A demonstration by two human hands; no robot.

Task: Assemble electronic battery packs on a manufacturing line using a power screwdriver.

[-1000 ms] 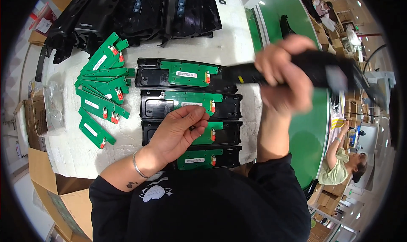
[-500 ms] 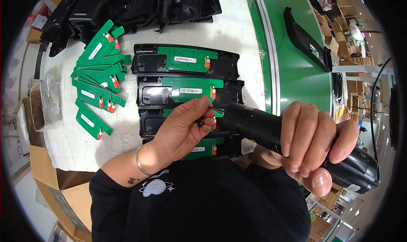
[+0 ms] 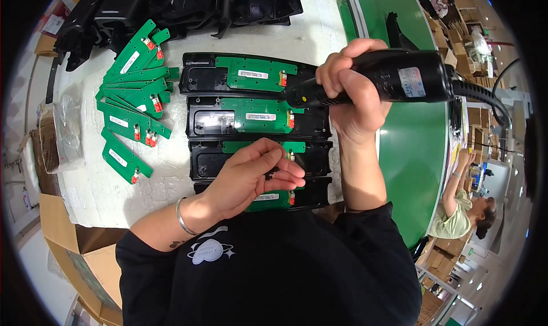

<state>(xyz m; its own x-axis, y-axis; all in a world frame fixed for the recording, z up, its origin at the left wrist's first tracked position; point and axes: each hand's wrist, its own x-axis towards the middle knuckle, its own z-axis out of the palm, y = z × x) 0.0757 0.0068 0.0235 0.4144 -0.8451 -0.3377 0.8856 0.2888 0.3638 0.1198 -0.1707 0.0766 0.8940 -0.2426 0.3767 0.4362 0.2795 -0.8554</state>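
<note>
My right hand (image 3: 357, 92) is wrapped round a black corded electric screwdriver (image 3: 394, 78). The tool lies nearly level, its nose over the upper edge of the green circuit board (image 3: 260, 124) in the second black plastic panel (image 3: 208, 123). My fingers and the tool's body hide part of the panels' right ends. Lower down, my left hand (image 3: 257, 169) is curled palm up over the third panel (image 3: 208, 159), cupping small dark screws (image 3: 270, 174). Above, the farthest panel (image 3: 200, 78) holds another green board (image 3: 257, 75) with a white label and red connector.
Loose green circuit boards (image 3: 134, 106) are fanned out on the white table (image 3: 165, 203) at left. Black plastic housings (image 3: 165, 12) are piled at the back. An open cardboard box (image 3: 63, 223) stands at lower left. A green surface (image 3: 405, 172) runs along the right, with a person (image 3: 459, 212) beyond.
My right hand has swung the screwdriver up and away from my left fingers, over the second panel. My left hand has dropped slightly and its fingers have loosened. A person has come into view at right.
</note>
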